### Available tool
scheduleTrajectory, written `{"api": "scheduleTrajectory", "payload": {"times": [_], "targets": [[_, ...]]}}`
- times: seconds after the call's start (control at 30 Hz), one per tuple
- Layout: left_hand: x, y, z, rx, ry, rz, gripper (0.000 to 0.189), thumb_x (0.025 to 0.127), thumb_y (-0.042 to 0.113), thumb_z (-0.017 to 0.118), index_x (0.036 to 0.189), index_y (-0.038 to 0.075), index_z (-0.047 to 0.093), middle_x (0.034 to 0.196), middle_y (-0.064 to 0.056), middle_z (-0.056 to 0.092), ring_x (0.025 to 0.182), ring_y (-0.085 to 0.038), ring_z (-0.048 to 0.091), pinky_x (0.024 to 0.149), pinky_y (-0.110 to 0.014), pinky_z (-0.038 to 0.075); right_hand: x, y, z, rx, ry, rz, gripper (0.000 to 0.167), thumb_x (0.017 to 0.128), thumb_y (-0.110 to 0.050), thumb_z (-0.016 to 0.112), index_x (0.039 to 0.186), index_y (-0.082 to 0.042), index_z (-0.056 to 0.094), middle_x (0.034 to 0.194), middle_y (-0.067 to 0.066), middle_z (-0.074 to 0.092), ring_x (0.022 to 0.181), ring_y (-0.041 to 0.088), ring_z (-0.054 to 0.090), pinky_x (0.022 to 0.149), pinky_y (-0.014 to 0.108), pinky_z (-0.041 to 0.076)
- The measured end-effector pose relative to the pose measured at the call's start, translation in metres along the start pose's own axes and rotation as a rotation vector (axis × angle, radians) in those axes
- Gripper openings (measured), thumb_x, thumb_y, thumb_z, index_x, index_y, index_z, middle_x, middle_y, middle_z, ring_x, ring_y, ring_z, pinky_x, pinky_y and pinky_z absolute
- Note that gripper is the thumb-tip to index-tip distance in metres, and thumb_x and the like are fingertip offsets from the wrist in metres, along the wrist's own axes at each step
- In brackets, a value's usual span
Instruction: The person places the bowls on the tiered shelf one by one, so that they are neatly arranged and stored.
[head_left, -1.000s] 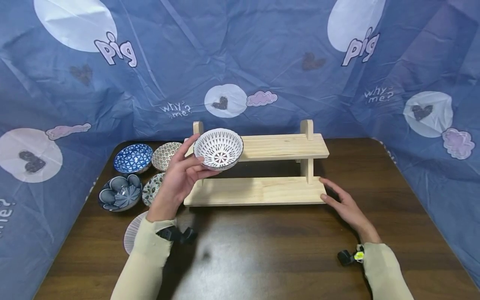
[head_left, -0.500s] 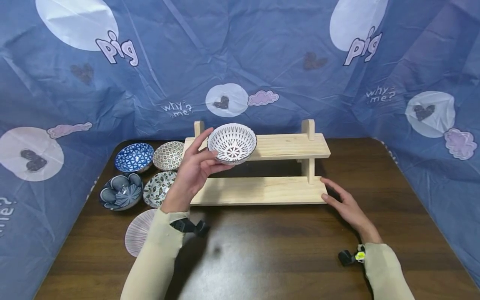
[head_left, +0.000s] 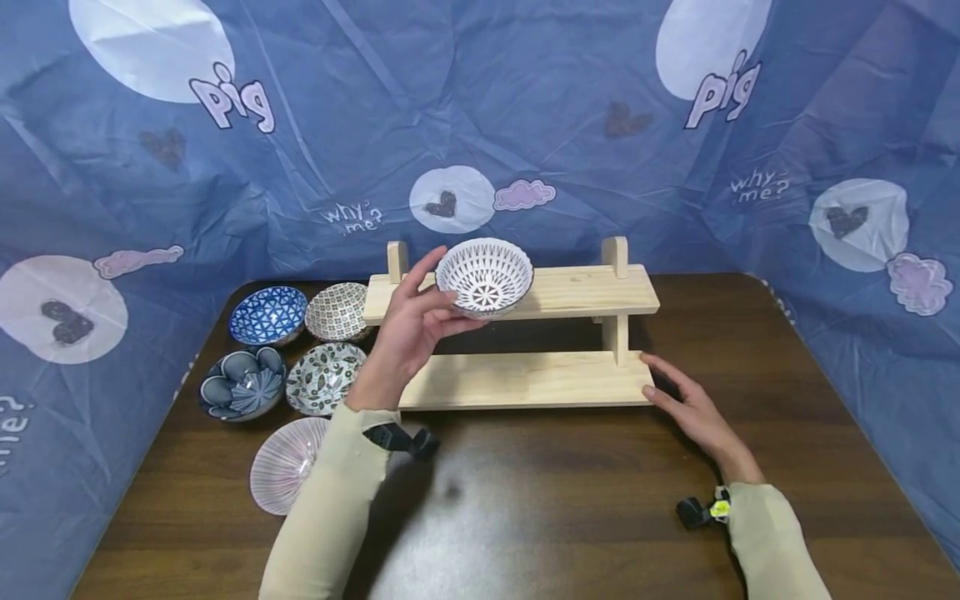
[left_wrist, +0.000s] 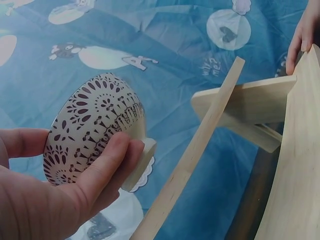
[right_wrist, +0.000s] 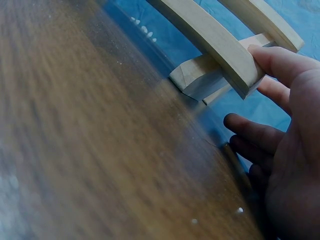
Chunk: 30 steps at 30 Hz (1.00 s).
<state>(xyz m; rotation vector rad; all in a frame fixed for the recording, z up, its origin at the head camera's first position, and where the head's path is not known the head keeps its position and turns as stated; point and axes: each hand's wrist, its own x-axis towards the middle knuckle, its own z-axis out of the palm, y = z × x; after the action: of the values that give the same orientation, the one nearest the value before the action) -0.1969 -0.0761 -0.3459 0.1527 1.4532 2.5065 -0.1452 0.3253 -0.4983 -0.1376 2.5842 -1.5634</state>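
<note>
In the head view my left hand (head_left: 412, 329) holds a small white bowl (head_left: 485, 279) with a dark petal pattern, its inside facing me. The thumb is near the rim and fingers lie under the bowl. The left wrist view shows the bowl's patterned outside (left_wrist: 95, 125) and fingers against it. The bowl is in front of the upper board of a two-tier wooden shelf (head_left: 525, 379); whether it touches the board I cannot tell. My right hand (head_left: 693, 417) touches the right end of the lower board with thumb and forefinger, fingers fairly straight; the other fingers hang loose in the right wrist view.
At the left of the brown table (head_left: 540, 508) stand a blue bowl (head_left: 267, 315), a beige patterned bowl (head_left: 337, 310), a grey-blue bowl (head_left: 243, 385), a leaf-patterned bowl (head_left: 325, 379) and a pink striped bowl (head_left: 288, 467). A blue printed cloth (head_left: 510, 100) hangs behind.
My left hand has carried the white bowl to the right and slightly up, in front of the upper board. More of the leaf-patterned and pink striped bowls shows. The right hand stays put.
</note>
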Motion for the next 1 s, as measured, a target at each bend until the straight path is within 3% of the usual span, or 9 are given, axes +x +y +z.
{"api": "scheduleTrajectory", "payload": {"times": [0.23, 0.53, 1.0], "targets": [[0.007, -0.004, 0.01, 0.0, 0.007, -0.012, 0.072, 0.092, -0.01, 0.041, 0.158, 0.017, 0.027, 0.154, -0.031, 0.033, 0.083, -0.022, 0.074, 0.092, -0.055, 0.06, 0.0, 0.0, 0.0, -0.003, 0.003, 0.002, 0.061, 0.101, -0.029, 0.059, 0.154, -0.008, 0.037, 0.163, 0.021, 0.03, 0.151, 0.045, 0.022, 0.119, 0.071, 0.019], [0.016, -0.012, 0.023, -0.005, 0.005, -0.015, 0.073, 0.091, -0.009, 0.044, 0.157, 0.017, 0.029, 0.145, -0.028, 0.04, 0.083, -0.022, 0.071, 0.093, -0.056, 0.059, 0.0, 0.0, 0.0, 0.009, -0.002, -0.003, 0.061, 0.101, -0.028, 0.059, 0.154, -0.007, 0.036, 0.163, 0.021, 0.029, 0.15, 0.045, 0.022, 0.119, 0.07, 0.02], [0.028, -0.028, 0.043, 0.001, -0.019, -0.04, 0.074, 0.091, -0.009, 0.046, 0.158, 0.019, 0.029, 0.148, -0.028, 0.04, 0.079, -0.019, 0.071, 0.101, -0.065, 0.049, 0.001, 0.002, 0.0, 0.009, 0.006, -0.019, 0.059, 0.101, -0.026, 0.06, 0.153, -0.006, 0.038, 0.162, 0.021, 0.032, 0.149, 0.044, 0.023, 0.119, 0.069, 0.02]]}}
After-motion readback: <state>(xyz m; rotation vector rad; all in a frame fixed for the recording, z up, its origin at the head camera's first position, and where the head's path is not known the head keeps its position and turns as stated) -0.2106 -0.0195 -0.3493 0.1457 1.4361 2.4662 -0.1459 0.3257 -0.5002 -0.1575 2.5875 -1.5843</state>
